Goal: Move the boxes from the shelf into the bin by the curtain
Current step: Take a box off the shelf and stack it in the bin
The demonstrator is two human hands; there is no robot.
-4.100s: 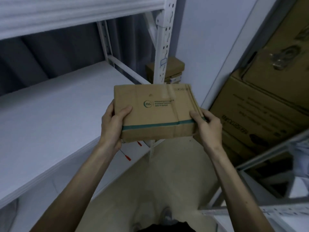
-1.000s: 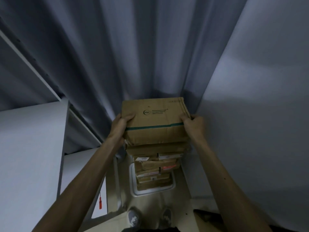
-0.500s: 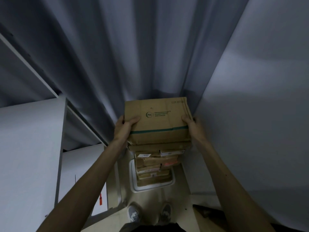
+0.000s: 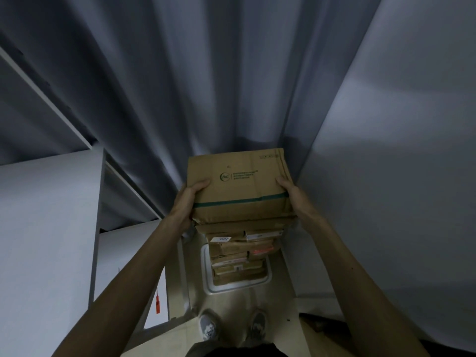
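Observation:
A brown cardboard box (image 4: 238, 186) with a green tape band and a round logo sits at the top of a tall stack of boxes (image 4: 239, 249). The stack rises out of a white bin (image 4: 210, 284) on the floor in front of the grey curtain (image 4: 195, 73). My left hand (image 4: 189, 202) grips the box's left side, thumb on top. My right hand (image 4: 289, 195) grips its right side. Whether the box rests on the stack or hovers just above it is unclear.
A white shelf unit (image 4: 49, 228) stands at the left with a red tag (image 4: 157, 304) hanging from it. A pale wall (image 4: 399, 163) closes the right side. My shoes (image 4: 233, 328) stand just short of the bin on the narrow floor strip.
I carried the box from the shelf to the curtain corner. In the last second it has come down a little onto the top of the stack, both hands still holding it.

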